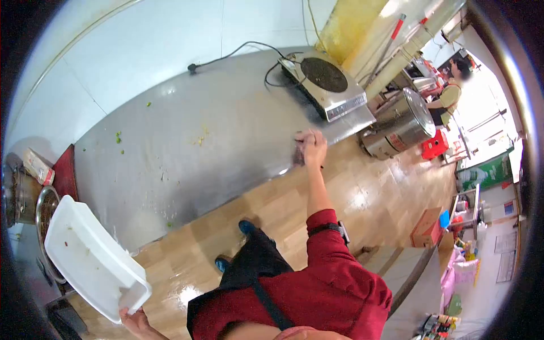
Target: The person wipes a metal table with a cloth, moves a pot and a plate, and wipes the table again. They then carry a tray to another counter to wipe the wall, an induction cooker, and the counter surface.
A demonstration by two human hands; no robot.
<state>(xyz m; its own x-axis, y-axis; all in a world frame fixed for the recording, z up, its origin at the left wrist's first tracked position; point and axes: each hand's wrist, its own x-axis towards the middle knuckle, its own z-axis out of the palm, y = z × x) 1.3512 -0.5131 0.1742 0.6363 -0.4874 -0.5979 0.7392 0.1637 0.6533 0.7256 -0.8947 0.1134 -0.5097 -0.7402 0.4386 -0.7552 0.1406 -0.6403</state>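
The left hand grips a corner of the white plastic tub, empty but for specks, tilted beside the steel counter. The right hand presses a dark cloth at the counter's edge, fingers together

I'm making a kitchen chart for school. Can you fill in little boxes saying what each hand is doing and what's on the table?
left hand: grips white tub by its corner
right hand: presses a cloth on the steel table's edge
on table: induction cooker, green scraps
floor: steel pot
background: another person
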